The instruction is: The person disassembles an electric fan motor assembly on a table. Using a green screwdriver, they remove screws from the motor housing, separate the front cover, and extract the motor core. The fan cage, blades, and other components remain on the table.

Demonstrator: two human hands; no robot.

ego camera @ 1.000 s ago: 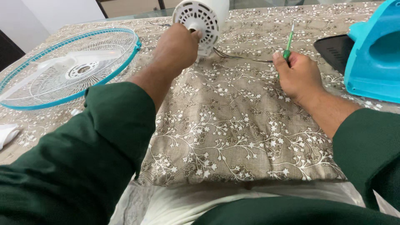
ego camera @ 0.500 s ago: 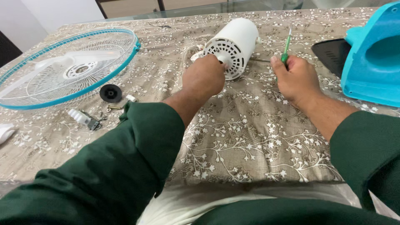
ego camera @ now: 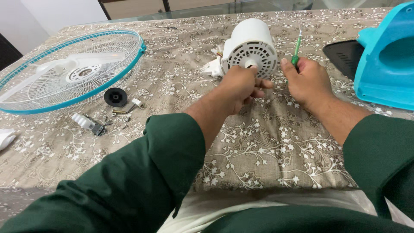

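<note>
Left hand: We had our left hand (ego camera: 239,88) closed on the front of the white fan motor housing (ego camera: 250,47), fingers pinched around the shaft stub at the middle of its vented face.
Right hand: Our right hand (ego camera: 308,80) was clamped on a green-handled screwdriver (ego camera: 296,45), tip pointing toward 12 o'clock, just beside the housing at its 3 o'clock.
Motor housing: It lay on its side on the cloth-covered counter (ego camera: 258,142), vented face turned toward us, a white bracket and wires showing at its 9 o'clock.
What changed: A second earlier we held the housing farther off, near 12 o'clock at the counter's far edge; half a second ago it was drawn in and slewed. By this moment it sat nearer the screwdriver and faced us squarely, while the right hand had barely moved.
Meaning: We judged that the housing had been brought within reach of the tool, with the face and shaft now presented to it.
Loose parts: A black round cap (ego camera: 115,96), a small white switch piece (ego camera: 86,122) and some screws lay at 9 o'clock, well apart from our hands.
Farther off: The teal-rimmed fan guard (ego camera: 64,71) with its blade lay at 10 o'clock; a teal fan base (ego camera: 386,60) stood at 3 o'clock.
</note>
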